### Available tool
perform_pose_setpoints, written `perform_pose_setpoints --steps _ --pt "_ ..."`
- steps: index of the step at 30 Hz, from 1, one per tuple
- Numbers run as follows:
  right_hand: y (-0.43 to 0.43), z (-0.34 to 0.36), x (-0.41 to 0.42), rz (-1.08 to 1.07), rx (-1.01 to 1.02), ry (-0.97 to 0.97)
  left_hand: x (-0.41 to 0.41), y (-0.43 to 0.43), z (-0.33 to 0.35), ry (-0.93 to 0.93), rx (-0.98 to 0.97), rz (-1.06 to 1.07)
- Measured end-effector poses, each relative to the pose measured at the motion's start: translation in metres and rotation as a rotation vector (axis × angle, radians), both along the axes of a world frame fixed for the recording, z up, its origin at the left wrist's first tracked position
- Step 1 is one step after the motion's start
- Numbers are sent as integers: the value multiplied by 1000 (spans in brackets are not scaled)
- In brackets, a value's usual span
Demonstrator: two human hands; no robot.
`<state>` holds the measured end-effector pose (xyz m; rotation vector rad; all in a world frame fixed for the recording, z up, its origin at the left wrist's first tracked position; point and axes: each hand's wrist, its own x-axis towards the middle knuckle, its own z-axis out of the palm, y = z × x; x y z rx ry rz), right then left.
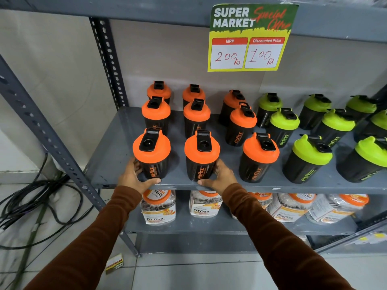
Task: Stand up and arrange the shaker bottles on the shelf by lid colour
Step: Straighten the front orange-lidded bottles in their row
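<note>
Black shaker bottles stand upright on a grey metal shelf (117,164). Several with orange lids fill the left half, several with green lids (312,152) the right half. My left hand (134,176) wraps the base of the front-left orange-lid bottle (151,151), thumb in front, fingers behind. My right hand (218,177) grips the base of the orange-lid bottle beside it (202,153) from its right side. A third front orange-lid bottle (260,152) stands free to the right of my right hand.
A price sign (249,36) hangs from the shelf above. Clear jars with orange lids (158,208) fill the shelf below. Black cables (31,197) lie on the floor at left, by the slotted upright (41,130). A small card (114,265) lies on the floor tiles.
</note>
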<state>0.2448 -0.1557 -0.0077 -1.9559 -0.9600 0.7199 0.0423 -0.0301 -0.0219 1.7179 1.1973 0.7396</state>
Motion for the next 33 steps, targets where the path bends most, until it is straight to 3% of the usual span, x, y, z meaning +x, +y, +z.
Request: perform_pose_setpoints --steps 24,33 --pt "0 -6 3 27 29 -29 0 3 -3 4 -14 1" --pt "-26 -6 -7 82 72 -114 0 -20 -7 -66 124 13"
